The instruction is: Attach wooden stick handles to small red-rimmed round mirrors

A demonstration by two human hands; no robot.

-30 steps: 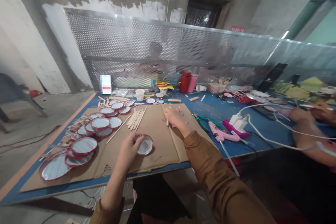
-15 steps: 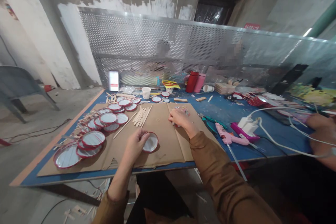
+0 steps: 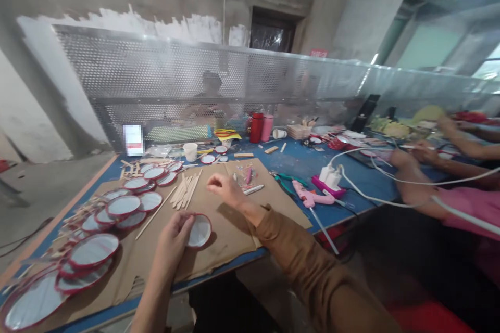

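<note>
My left hand (image 3: 177, 229) grips the near-left edge of a small round disc with a white face and red rim (image 3: 200, 231), tilted over the cardboard sheet (image 3: 230, 250). My right hand (image 3: 226, 190) hovers above the cardboard, its fingers pinched together; whatever may be between them is too small to make out. A pile of flat wooden sticks (image 3: 185, 192) lies between the hands and the stacked red-rimmed discs (image 3: 123, 206) on the left. By my right hand are a white marker pen (image 3: 253, 190) and some small colourful pieces (image 3: 249, 175).
Right of the cardboard lie a pink glue gun (image 3: 310, 196), green-handled pliers (image 3: 283, 179) and a purple power strip (image 3: 327, 186) with white cables. Along the back stand a paper cup (image 3: 190, 152) and a red bottle (image 3: 257, 127). A co-worker's arm (image 3: 410, 177) reaches in at right.
My right hand has come off the small colourful pieces and moved toward the disc, uncovering the marker pen. The view has turned to the right. My left hand keeps hold of the disc.
</note>
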